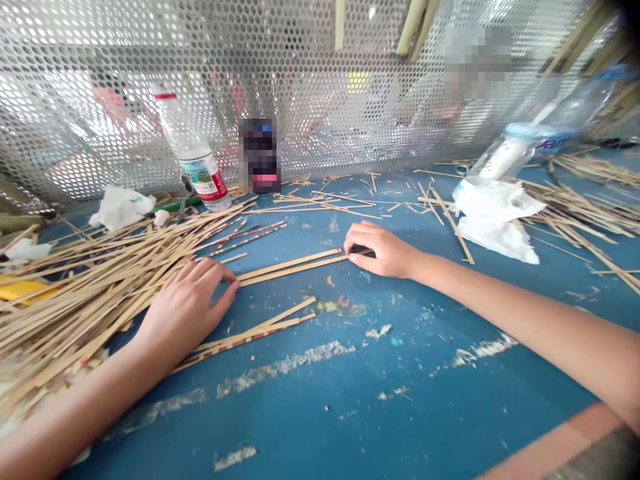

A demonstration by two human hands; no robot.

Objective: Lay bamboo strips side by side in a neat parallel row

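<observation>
My left hand (187, 308) lies flat on the blue tabletop (350, 387) with its fingers stretched out, the fingertips touching the left end of two long bamboo strips (290, 266). My right hand (380, 250) is curled at the right end of the same strips, fingers pinched around a small dark object that I cannot make out. A few more strips (255, 330) lie just below my left hand. A big loose pile of bamboo strips (95, 280) spreads to the left.
A perforated metal screen (300, 87) closes the back. Against it stand a plastic bottle (197, 160) and a dark blurred object (260, 157). Crumpled white tissue (493, 217) and a lying bottle (530, 143) sit at right, with more strips (590, 207) behind.
</observation>
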